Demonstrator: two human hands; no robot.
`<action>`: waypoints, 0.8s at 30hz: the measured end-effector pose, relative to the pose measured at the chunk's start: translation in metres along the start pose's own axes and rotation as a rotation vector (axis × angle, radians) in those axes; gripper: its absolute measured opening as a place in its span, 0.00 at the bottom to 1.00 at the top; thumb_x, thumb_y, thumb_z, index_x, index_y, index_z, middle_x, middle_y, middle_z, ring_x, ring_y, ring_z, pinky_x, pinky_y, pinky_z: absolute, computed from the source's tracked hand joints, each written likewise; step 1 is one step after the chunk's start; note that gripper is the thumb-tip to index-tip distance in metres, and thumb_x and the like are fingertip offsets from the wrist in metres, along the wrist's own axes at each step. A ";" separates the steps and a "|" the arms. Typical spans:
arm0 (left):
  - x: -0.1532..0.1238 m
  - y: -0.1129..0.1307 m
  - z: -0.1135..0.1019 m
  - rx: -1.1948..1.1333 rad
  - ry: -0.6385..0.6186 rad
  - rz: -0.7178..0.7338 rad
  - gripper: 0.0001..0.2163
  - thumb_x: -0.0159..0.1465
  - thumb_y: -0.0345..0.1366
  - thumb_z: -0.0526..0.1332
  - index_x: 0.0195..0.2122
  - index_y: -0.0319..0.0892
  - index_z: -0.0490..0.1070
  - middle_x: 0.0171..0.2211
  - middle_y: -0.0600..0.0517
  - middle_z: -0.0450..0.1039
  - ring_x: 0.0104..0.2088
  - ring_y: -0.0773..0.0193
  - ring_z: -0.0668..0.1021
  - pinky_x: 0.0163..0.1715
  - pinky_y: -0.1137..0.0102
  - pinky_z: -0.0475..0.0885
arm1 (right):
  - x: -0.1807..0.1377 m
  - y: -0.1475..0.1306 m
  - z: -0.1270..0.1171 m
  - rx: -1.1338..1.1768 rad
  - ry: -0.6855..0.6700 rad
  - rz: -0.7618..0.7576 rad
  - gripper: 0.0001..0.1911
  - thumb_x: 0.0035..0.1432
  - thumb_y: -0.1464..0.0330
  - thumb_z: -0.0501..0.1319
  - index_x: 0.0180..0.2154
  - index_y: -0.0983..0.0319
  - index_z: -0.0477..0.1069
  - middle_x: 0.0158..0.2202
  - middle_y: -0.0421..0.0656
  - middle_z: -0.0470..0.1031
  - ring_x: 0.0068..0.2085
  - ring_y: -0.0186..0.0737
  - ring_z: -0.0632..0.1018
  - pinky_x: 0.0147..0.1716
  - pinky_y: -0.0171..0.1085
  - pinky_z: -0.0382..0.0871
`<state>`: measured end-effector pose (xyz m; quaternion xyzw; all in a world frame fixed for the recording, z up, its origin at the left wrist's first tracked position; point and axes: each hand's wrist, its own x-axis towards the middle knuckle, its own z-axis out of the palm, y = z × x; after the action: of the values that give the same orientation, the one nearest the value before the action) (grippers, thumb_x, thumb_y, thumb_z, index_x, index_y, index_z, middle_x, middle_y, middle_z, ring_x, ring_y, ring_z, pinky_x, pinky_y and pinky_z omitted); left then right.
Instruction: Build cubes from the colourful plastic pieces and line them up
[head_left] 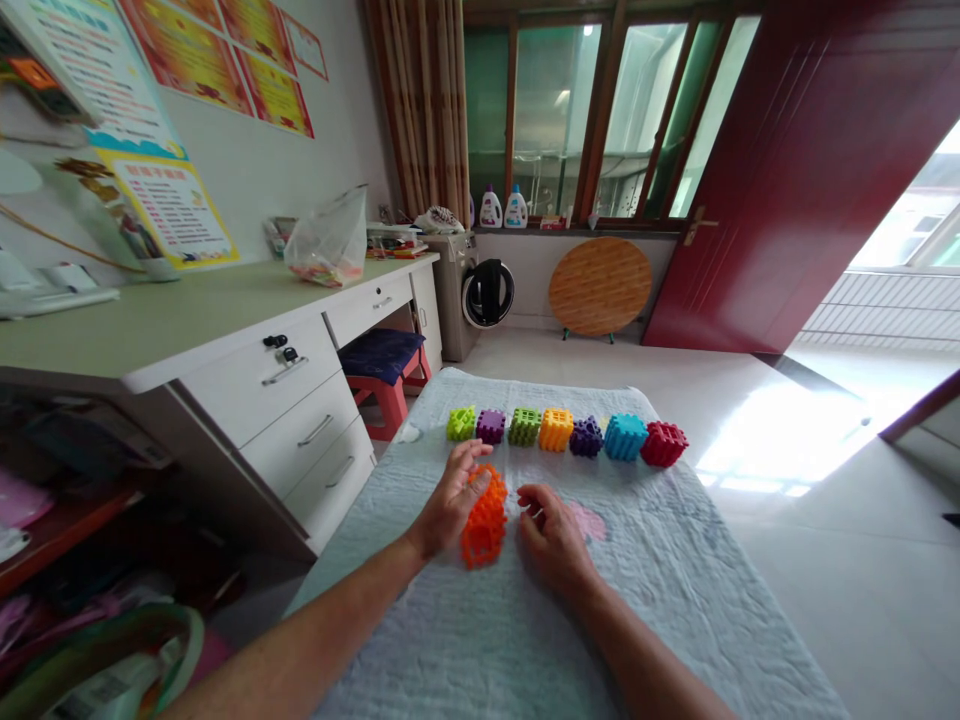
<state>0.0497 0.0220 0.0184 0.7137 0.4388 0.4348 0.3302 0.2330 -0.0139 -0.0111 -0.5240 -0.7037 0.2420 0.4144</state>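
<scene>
My left hand [452,497] grips an orange lattice cube [484,523] that rests on the pale quilted cloth [660,580], fingers curled over its top and left side. My right hand [550,532] lies just right of the cube with its fingers curled, apparently holding nothing. Beyond the hands a row of several lattice cubes runs left to right: lime green [461,423], purple [490,426], green [524,427], orange-yellow [556,429], dark purple [586,437], blue [625,436], red [664,444].
A white desk with drawers [300,400] stands at the left, a plastic bag [330,245] on top. A red stool with a blue cushion [382,365] sits beside it. A washing machine [480,290], a round wooden tabletop [600,286] and a red door [795,170] are farther back.
</scene>
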 end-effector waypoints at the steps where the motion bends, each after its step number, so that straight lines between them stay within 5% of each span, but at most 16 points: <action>1: 0.009 0.002 0.000 -0.003 0.070 0.023 0.16 0.66 0.43 0.49 0.53 0.46 0.62 0.58 0.47 0.56 0.59 0.58 0.62 0.57 0.64 0.61 | 0.000 0.001 -0.001 -0.010 0.029 0.007 0.15 0.49 0.77 0.52 0.40 0.61 0.67 0.36 0.43 0.71 0.36 0.38 0.72 0.36 0.36 0.66; 4: 0.049 -0.010 -0.010 0.128 0.323 0.014 0.16 0.66 0.42 0.49 0.51 0.44 0.63 0.57 0.45 0.58 0.60 0.59 0.60 0.60 0.63 0.55 | 0.000 -0.002 -0.004 -0.045 0.042 -0.021 0.18 0.49 0.75 0.55 0.44 0.61 0.66 0.43 0.46 0.70 0.46 0.43 0.70 0.46 0.43 0.64; 6: 0.078 -0.029 -0.020 0.278 0.363 -0.157 0.16 0.64 0.42 0.51 0.51 0.43 0.63 0.57 0.44 0.58 0.61 0.57 0.57 0.62 0.62 0.50 | -0.001 -0.006 -0.006 -0.072 -0.019 -0.065 0.24 0.49 0.71 0.59 0.50 0.59 0.64 0.49 0.47 0.68 0.51 0.47 0.67 0.52 0.47 0.60; 10: 0.112 -0.061 -0.034 0.265 0.180 -0.247 0.17 0.58 0.42 0.58 0.46 0.39 0.68 0.50 0.43 0.69 0.55 0.50 0.66 0.57 0.57 0.58 | -0.003 -0.016 -0.011 -0.165 -0.224 -0.176 0.37 0.45 0.62 0.66 0.57 0.54 0.59 0.57 0.47 0.63 0.56 0.52 0.62 0.56 0.50 0.54; 13: 0.111 -0.066 -0.035 0.213 -0.021 -0.235 0.17 0.55 0.45 0.59 0.41 0.39 0.72 0.39 0.47 0.75 0.42 0.55 0.75 0.47 0.62 0.68 | -0.003 -0.017 -0.011 -0.171 -0.273 -0.208 0.30 0.46 0.63 0.66 0.52 0.53 0.65 0.54 0.45 0.66 0.54 0.49 0.65 0.54 0.48 0.56; 16: 0.095 -0.059 -0.027 0.184 -0.140 -0.194 0.20 0.53 0.46 0.62 0.42 0.39 0.73 0.38 0.49 0.76 0.38 0.57 0.76 0.44 0.64 0.70 | -0.003 -0.014 -0.010 -0.065 -0.170 -0.193 0.19 0.50 0.69 0.62 0.47 0.56 0.69 0.48 0.45 0.70 0.49 0.44 0.69 0.51 0.43 0.61; 20: 0.064 -0.045 -0.016 0.294 -0.165 -0.072 0.23 0.53 0.47 0.63 0.47 0.42 0.71 0.46 0.45 0.72 0.48 0.53 0.72 0.52 0.62 0.64 | 0.002 -0.015 -0.017 0.034 0.042 -0.180 0.11 0.54 0.72 0.57 0.41 0.59 0.70 0.42 0.45 0.71 0.46 0.41 0.71 0.47 0.40 0.65; 24: 0.034 -0.034 -0.016 0.418 -0.151 -0.025 0.22 0.56 0.48 0.61 0.50 0.47 0.70 0.52 0.46 0.66 0.54 0.50 0.67 0.57 0.56 0.59 | 0.022 -0.005 -0.066 -0.011 0.348 -0.179 0.08 0.56 0.69 0.56 0.37 0.59 0.71 0.42 0.45 0.71 0.45 0.42 0.72 0.48 0.42 0.64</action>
<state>0.0316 0.0679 0.0068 0.7915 0.5024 0.2756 0.2125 0.2830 -0.0010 0.0356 -0.4955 -0.6666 0.1061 0.5466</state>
